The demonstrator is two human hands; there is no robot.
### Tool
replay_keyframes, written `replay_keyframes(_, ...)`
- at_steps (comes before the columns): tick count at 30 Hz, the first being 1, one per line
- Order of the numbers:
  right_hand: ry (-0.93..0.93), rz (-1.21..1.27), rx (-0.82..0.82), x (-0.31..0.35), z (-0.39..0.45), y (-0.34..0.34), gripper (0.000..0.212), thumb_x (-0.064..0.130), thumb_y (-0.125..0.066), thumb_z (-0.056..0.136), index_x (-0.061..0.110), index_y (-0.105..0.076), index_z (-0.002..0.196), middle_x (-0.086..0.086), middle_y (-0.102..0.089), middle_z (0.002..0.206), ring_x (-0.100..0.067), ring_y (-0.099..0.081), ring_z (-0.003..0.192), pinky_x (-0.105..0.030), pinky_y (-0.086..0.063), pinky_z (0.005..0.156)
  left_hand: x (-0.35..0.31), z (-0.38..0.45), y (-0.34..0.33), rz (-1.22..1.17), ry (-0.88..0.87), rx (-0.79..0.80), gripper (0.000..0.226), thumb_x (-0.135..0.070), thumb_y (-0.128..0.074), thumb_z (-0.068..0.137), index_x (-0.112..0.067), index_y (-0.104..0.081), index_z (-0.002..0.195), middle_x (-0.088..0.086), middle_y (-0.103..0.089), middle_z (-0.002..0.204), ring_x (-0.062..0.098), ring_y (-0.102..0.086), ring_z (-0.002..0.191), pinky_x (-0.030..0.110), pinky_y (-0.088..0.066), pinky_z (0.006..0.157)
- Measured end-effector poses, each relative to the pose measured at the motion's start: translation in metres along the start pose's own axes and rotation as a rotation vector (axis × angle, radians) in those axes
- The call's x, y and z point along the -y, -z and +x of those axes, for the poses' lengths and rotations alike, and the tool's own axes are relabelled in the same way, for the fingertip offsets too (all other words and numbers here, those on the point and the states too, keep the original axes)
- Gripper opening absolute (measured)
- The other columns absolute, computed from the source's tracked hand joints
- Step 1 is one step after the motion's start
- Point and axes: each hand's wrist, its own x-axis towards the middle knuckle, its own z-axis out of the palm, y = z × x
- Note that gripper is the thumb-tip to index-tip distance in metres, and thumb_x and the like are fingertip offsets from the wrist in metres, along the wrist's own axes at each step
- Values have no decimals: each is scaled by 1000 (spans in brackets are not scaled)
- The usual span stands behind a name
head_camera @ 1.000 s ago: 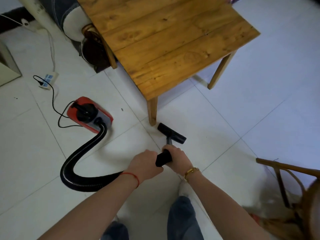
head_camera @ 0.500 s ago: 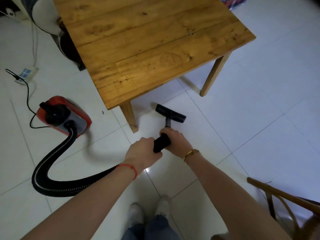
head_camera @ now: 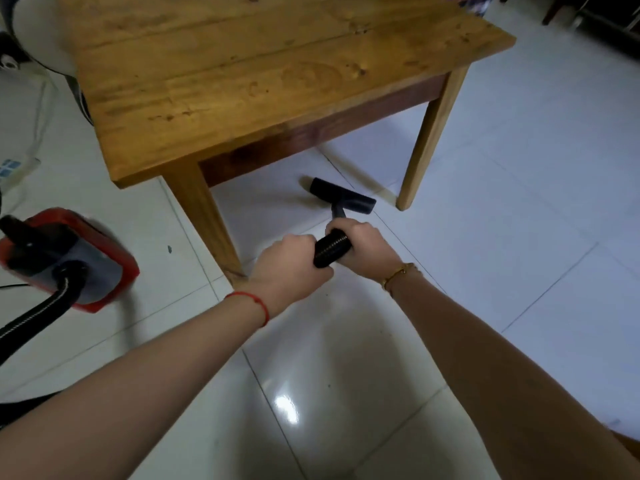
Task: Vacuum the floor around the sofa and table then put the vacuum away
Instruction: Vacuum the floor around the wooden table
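Observation:
Both hands grip the black ribbed vacuum hose (head_camera: pixel 330 250) near its end. My left hand (head_camera: pixel 289 268) holds the lower part and my right hand (head_camera: pixel 363 245) holds just behind the nozzle neck. The black T-shaped floor nozzle (head_camera: pixel 341 195) lies on the white tiles under the front edge of the wooden table (head_camera: pixel 242 74), between its two near legs. The red and grey vacuum body (head_camera: pixel 69 259) sits on the floor at the left, with the hose leaving it toward the lower left.
The table's near left leg (head_camera: pixel 207 220) stands close to my left hand; the near right leg (head_camera: pixel 429 133) is beyond the nozzle. A white power strip (head_camera: pixel 10 168) and cords lie at the far left. Dark furniture (head_camera: pixel 588 12) fills the top right corner.
The nozzle has slid forward under the table's edge, and my hands followed it. The view has moved closer to the table; the wooden chair at the lower right is gone from view.

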Motion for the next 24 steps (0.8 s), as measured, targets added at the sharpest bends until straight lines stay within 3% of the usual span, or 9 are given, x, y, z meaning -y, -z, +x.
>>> replay_keyframes(4,65,-50,-47,-35,26,-19,20,19,-68,79,13,-62,97,-2,-64,85,-20,-58,76,-31,-47,68,9,35,-28,-28,-43,-52,18,-30,-60,78,-14,-56,85,2,-55,71,27,-56,67,25,-34,46)
replay_keyframes(8,126,-105,-81,-63,58,-37,22,16,-71,77,11,-63,98,-2,-63,85,-23,-59,80,-34,-49,71,23,67,-55,-43,-51,-147,18,-29,-61,76,-13,-58,83,2,-56,70,28,-58,67,26,-36,47)
replay_keyframes(15,187,-158,-140,-96,98,-73,25,13,-67,78,10,-61,102,0,-56,84,-18,-48,75,-27,-37,65,50,116,-98,-37,-44,-246,16,-28,-61,77,-14,-54,80,2,-54,69,29,-56,66,27,-35,51)
replay_keyframes(18,203,-172,-148,-102,108,-79,24,12,-67,78,10,-60,101,-1,-57,86,-20,-48,77,-29,-40,67,56,124,-103,-54,-42,-258,16,-28,-60,77,-14,-53,79,2,-53,69,29,-56,65,26,-32,46)
replay_keyframes(24,200,-170,-187,-88,101,-91,23,14,-69,77,12,-60,98,0,-56,84,-22,-53,75,-27,-37,64,65,107,-102,-34,-51,-293,15,-27,-60,78,-13,-54,81,5,-56,75,30,-58,69,28,-35,51)
